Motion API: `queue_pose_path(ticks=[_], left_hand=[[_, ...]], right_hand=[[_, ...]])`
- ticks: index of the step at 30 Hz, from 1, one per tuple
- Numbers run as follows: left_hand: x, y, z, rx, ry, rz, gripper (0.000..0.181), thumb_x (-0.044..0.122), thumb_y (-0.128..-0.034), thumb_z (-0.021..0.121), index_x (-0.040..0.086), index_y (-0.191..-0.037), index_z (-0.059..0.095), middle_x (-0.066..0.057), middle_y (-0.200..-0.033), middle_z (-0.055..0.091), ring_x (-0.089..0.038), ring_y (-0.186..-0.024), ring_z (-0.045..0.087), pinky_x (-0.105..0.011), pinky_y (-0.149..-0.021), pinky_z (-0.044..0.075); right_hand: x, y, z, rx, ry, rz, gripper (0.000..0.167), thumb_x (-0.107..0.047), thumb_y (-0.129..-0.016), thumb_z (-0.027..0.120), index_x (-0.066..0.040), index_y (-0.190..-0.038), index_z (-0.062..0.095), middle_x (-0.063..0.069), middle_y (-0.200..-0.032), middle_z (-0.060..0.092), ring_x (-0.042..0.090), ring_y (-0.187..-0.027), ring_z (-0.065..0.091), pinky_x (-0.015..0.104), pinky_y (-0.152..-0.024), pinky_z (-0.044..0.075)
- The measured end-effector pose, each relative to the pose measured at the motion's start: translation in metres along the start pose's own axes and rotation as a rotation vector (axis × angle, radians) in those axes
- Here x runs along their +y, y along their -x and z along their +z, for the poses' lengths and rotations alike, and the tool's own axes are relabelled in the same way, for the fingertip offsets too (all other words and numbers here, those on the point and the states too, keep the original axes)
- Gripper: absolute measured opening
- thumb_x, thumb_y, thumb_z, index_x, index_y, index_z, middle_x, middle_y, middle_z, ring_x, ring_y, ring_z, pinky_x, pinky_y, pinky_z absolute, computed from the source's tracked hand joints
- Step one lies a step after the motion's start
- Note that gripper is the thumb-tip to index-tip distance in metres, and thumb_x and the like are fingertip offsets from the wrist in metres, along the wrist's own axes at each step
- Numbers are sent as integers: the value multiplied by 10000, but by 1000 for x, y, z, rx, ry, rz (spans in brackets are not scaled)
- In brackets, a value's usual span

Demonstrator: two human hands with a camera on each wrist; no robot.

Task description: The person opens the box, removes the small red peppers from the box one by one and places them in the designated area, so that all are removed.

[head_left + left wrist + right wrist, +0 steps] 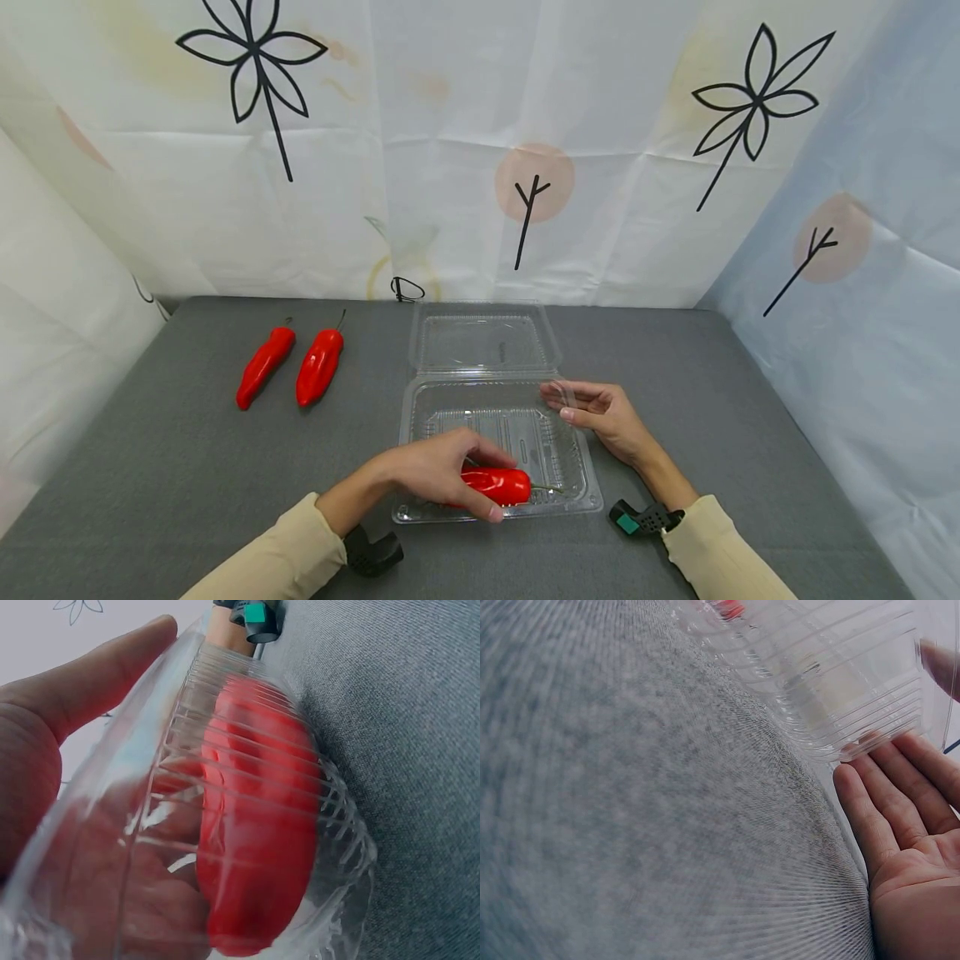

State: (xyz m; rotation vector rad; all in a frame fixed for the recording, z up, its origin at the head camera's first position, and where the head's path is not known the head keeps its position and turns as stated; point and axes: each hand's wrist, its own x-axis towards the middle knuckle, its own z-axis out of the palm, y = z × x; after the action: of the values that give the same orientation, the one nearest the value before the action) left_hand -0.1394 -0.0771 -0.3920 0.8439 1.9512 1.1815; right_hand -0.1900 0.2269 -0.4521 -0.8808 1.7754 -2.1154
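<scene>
A clear plastic clamshell container [588,487] lies with its lid [483,337] folded back away from me. One red chili pepper [498,486] with a green stem lies in the near part of its base. My left hand [442,467] straddles this pepper, fingers behind it and thumb in front near the rim. In the left wrist view, the thumb [112,671] stands apart from the pepper [262,817], which shows through the ribbed plastic. At the container's right side, my right hand [603,412] touches the wall with straight fingers [900,802].
Two more red peppers, one slimmer [266,367] and one thicker [320,367], lie at the far left of the grey tabletop [187,467]. A patterned white curtain [450,200] hangs behind the table and along its sides. Each wrist wears a black camera mount.
</scene>
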Motion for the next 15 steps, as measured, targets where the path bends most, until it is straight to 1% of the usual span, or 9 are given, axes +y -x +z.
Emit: queue_pose_path(ticks=[6, 12, 15], left_hand=[[0, 0, -2, -17, 44, -4, 506, 138, -829, 828, 94, -1311, 679, 97, -1128, 690, -101, -1025, 606, -258, -892, 485], [0, 0, -3, -20, 64, -4, 487, 117, -821, 825, 109, -1290, 696, 87, -1160, 687, -118, -1056, 627, -282, -922, 498], [0, 0, -3, -22, 74, -11, 484, 113, -821, 824, 116, -1288, 699, 82, -1171, 682, -141, -1057, 634, -292, -916, 506]], right_hand=[[0, 0, 0, -3, 3, -8, 429, 113, -937, 617, 252, -1319, 477, 304, -1327, 599, 363, -1245, 601, 427, -1041, 459], [-1, 0, 0, 9, 5, 12, 439, 104, -932, 632, 240, -1323, 486, 268, -1331, 613, 358, -1253, 597, 417, -1042, 461], [0, 0, 0, 14, 23, 19, 443, 98, -932, 636, 243, -1322, 483, 262, -1331, 616, 353, -1250, 600, 411, -1039, 468]])
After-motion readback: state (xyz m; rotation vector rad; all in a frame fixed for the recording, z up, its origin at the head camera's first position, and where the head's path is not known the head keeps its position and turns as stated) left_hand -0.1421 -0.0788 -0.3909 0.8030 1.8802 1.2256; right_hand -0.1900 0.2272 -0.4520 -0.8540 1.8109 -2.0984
